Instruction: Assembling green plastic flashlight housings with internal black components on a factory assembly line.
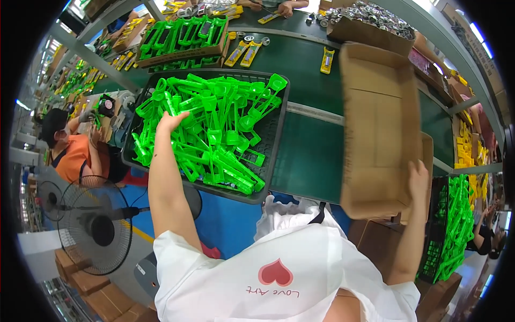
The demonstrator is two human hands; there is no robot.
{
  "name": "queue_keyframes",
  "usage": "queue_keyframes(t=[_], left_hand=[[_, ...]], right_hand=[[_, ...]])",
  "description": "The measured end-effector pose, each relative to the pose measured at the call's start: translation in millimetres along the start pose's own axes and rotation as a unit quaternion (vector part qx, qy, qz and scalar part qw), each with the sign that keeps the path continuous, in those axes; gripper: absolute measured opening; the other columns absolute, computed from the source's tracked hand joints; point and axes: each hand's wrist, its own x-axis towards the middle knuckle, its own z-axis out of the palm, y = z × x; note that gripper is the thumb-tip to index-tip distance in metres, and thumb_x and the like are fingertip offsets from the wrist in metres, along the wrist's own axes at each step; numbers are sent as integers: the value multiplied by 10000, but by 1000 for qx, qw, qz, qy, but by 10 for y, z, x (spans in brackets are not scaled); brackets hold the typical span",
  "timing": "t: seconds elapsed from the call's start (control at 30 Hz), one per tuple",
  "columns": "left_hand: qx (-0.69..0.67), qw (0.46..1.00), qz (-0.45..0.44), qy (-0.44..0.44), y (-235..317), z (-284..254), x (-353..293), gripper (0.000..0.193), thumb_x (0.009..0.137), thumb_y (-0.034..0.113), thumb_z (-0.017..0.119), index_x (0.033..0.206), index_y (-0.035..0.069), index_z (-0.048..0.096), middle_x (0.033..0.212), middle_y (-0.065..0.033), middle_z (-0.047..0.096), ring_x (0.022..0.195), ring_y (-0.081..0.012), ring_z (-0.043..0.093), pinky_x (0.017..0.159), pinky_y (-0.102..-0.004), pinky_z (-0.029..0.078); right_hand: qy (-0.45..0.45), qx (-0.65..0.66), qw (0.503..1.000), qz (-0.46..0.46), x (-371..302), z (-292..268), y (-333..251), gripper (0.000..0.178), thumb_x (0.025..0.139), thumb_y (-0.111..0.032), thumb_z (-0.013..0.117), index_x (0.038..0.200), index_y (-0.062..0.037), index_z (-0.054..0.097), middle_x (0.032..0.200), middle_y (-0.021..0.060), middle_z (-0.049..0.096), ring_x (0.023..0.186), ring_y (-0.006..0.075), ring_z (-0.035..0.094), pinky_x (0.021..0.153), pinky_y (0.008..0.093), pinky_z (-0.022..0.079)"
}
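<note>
My left hand (171, 121) is at a heap of bright green plastic parts (214, 115), long handle-like pieces with cupped ends. Its thumb stretches out to the right, apart from the fingers, which are partly hidden among the parts. The heap fills a black plastic crate (277, 145) that sits tilted at the near side of the green bench. To the right, my right hand (418, 180) grips the right edge of a shallow brown cardboard tray (381, 123). Nothing lies inside the tray, which reaches over the bench's near edge.
Beyond the crate stands a box of green frames (185, 37). Yellow parts (326, 60) lie on the green bench (306, 137). A box of silvery round pieces (370, 24) is at the back. Lower right holds another green-filled crate (456, 225); left, a fan (101, 228) and a seated person (78, 153).
</note>
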Motion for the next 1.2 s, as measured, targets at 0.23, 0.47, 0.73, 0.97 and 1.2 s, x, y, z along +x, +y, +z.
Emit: queue_keyframes(t=[0.23, 0.47, 0.73, 0.97, 1.2], left_hand=[[-122, 978, 157, 60, 329, 248, -714, 813, 612, 430, 678, 1227, 12, 350, 1068, -212, 542, 989, -322, 528, 847, -370, 414], [-26, 980, 187, -58, 885, 881, -1824, 839, 674, 430, 580, 1295, -3, 218, 1098, -326, 403, 979, -413, 471, 849, -443, 400], [-116, 926, 358, -22, 742, 719, -2176, 741, 742, 253, 596, 1321, 41, 185, 1043, -286, 450, 938, -401, 476, 800, -418, 415], [-157, 929, 331, 58, 663, 349, -2065, 325, 730, 198, 628, 955, -18, 535, 845, -117, 543, 757, -255, 534, 643, -353, 433], [104, 912, 396, -26, 805, 539, -2138, 666, 592, 323, 749, 1095, -8, 465, 991, -192, 465, 919, -339, 474, 772, -389, 421]], right_hand=[[-113, 72, 990, 44, -521, 1103, -1063, 238, 807, -134, 480, 927, 66, 528, 816, 266, 572, 813, 391, 557, 701, 419, 448], [-229, -60, 970, 64, -708, 1386, -1018, 283, 768, -165, 491, 961, 41, 507, 878, 272, 567, 860, 392, 549, 760, 434, 439], [-209, -83, 974, -5, -612, 1285, -1327, 373, 773, -219, 541, 1045, 21, 453, 937, 246, 548, 871, 363, 551, 745, 416, 455], [-242, -67, 968, 0, -912, 1274, -1247, 313, 760, -174, 560, 991, 25, 487, 937, 218, 557, 883, 344, 549, 759, 402, 452], [-283, 13, 959, 14, -1104, 1298, -1163, 248, 749, -127, 555, 943, 20, 512, 887, 227, 574, 882, 344, 552, 774, 399, 445]])
